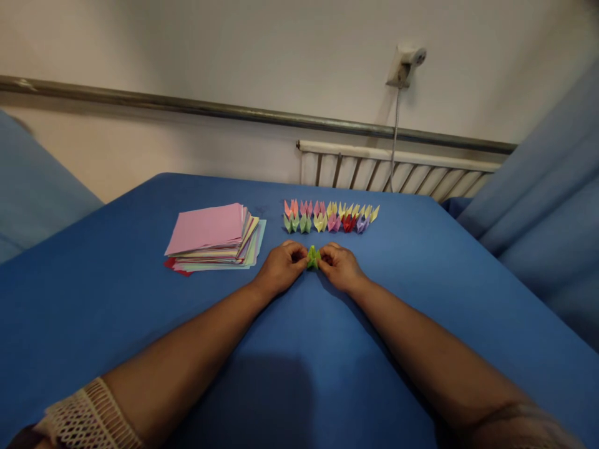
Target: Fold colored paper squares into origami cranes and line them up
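Note:
A small bright green origami crane (pixel 313 257) is held between my two hands, just above or on the blue cloth. My left hand (pixel 284 265) pinches its left side with thumb and fingers. On the opposite side, my right hand (pixel 340 265) grips it in the same way. The fingertips hide both outer parts of the folded paper. Beyond my hands stand two rows of folded paper cranes (pixel 333 223) in pink, yellow, green, red and purple.
A stack of coloured paper sheets (pixel 206 229), pink on top, lies left of my hands. The blue-covered table (pixel 309 399) reaches towards a wall with a metal rail (pixel 234 111), a radiator (pixel 374 163) and a socket with a plug (pixel 403 65). Blue curtains (pixel 552 199) hang at both sides.

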`<state>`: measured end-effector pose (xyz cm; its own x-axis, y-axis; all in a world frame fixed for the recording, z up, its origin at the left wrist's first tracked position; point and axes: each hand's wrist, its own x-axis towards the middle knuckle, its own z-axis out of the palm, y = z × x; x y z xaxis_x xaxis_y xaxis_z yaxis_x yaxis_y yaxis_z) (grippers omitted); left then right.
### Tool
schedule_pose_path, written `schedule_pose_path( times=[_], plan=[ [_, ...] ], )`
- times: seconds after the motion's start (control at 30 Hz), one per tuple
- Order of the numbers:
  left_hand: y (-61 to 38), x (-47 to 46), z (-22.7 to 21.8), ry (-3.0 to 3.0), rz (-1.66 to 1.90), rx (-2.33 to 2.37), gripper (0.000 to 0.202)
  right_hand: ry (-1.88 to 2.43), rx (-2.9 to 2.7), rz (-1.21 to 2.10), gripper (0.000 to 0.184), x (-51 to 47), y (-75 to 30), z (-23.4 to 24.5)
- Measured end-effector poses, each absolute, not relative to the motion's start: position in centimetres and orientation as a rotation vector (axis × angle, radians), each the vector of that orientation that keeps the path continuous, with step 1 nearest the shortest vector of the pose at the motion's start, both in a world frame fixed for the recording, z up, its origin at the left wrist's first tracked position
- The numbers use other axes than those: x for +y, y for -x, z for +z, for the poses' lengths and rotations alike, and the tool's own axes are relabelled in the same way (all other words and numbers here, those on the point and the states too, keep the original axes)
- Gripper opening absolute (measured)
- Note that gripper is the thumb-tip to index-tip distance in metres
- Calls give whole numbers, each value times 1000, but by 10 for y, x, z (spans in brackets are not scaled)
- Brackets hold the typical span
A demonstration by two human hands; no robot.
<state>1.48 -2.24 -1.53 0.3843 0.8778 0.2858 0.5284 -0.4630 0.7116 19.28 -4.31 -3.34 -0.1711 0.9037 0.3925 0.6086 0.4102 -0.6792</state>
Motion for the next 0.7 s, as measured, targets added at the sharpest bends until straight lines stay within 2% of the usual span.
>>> schedule_pose_path(
  times=[0.27,0.47,0.7],
  plan=[
    [-18,-27,-6,-2154,923,1037,5,1232,-1875,514,12,-42,-192,-36],
    [-11,-19,-11,-2086,908,1273,7,1249,-1760,569,12,-33,-198,-47],
    [-6,-17,-13,-2204,853,1264,8,1326,-1700,614,10,-28,-205,-48]
  ],
)
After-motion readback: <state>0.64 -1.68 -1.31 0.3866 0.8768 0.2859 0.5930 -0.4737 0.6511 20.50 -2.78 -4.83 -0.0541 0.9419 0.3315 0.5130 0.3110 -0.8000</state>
